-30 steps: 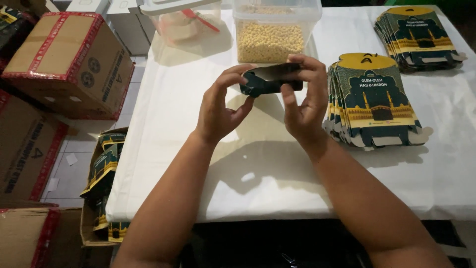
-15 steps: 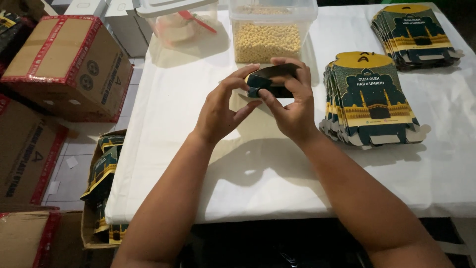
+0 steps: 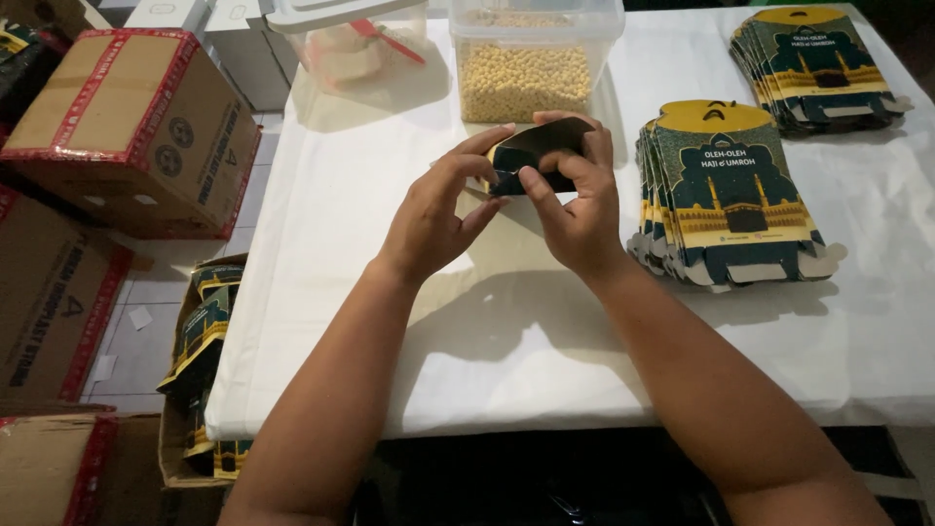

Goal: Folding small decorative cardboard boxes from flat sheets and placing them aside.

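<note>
Both my hands hold a small dark green and gold carton (image 3: 539,156) above the white table (image 3: 390,244). My left hand (image 3: 435,209) pinches its left end with fingertips. My right hand (image 3: 578,200) wraps around its right side, thumb pressed on the front. The carton looks partly folded, its dark flap turned up. Just beyond it stands a clear tub of yellow beans (image 3: 526,68).
A stack of flat printed cartons (image 3: 730,190) lies to the right of my hands, another stack (image 3: 818,63) at the far right corner. A clear lidded tub (image 3: 355,44) stands at the back. Cardboard boxes (image 3: 127,122) and a box of folded cartons (image 3: 200,336) sit on the floor at left.
The hands have drawn closer together on the carton, and the right hand has shifted left and turned it, so the dark flap now faces up.
</note>
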